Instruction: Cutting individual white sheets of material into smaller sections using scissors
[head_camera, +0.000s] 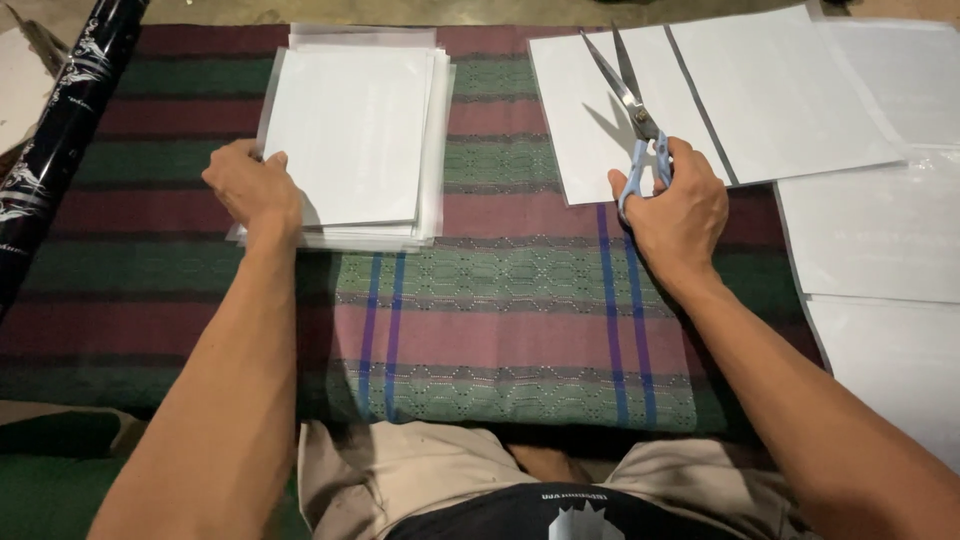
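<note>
Two hands: both at work on a striped cloth (500, 330), one per side.
Left hand (250, 185): fingers curled over the near left edge of the stack (350, 135), pressing it, seemingly to keep the cut sheets squared.
Right hand (675, 210): closed through the blue handles of the scissors (630, 110); blades parted, tips pointing away over the sheet (600, 120).
Sheet: flat, upper right, a dark line down it.
More sheets (880, 230): laid at the right, within reach.
Roll (60, 130): dark, far left, aside.
</note>
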